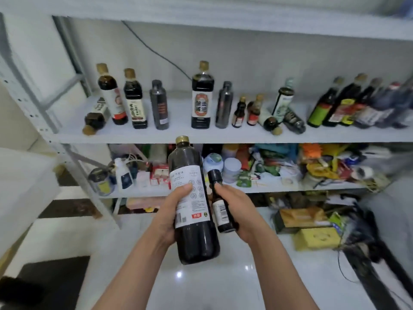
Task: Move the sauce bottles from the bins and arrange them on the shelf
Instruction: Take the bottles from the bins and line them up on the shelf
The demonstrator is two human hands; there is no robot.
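Observation:
My left hand [172, 211] grips a large dark sauce bottle [192, 238] with a gold cap and a white label, held upright in front of the shelf. My right hand [239, 211] holds a small dark bottle [220, 204] with a black cap and a barcode label, tilted left beside the large one. Above them the white shelf [178, 136] carries a row of several sauce bottles, most standing. One gold-capped bottle [95, 118] lies on its side at the left. Two bottles [281, 121] lie tipped right of the middle. No bin is in view.
A tall bottle with an orange label [202, 101] stands mid-shelf, directly above my hands. The lower shelf [268, 186] is crowded with packets, jars and a spray bottle. Boxes and a yellow sponge [315, 238] lie on the glossy floor at the right. A white box [24, 189] stands left.

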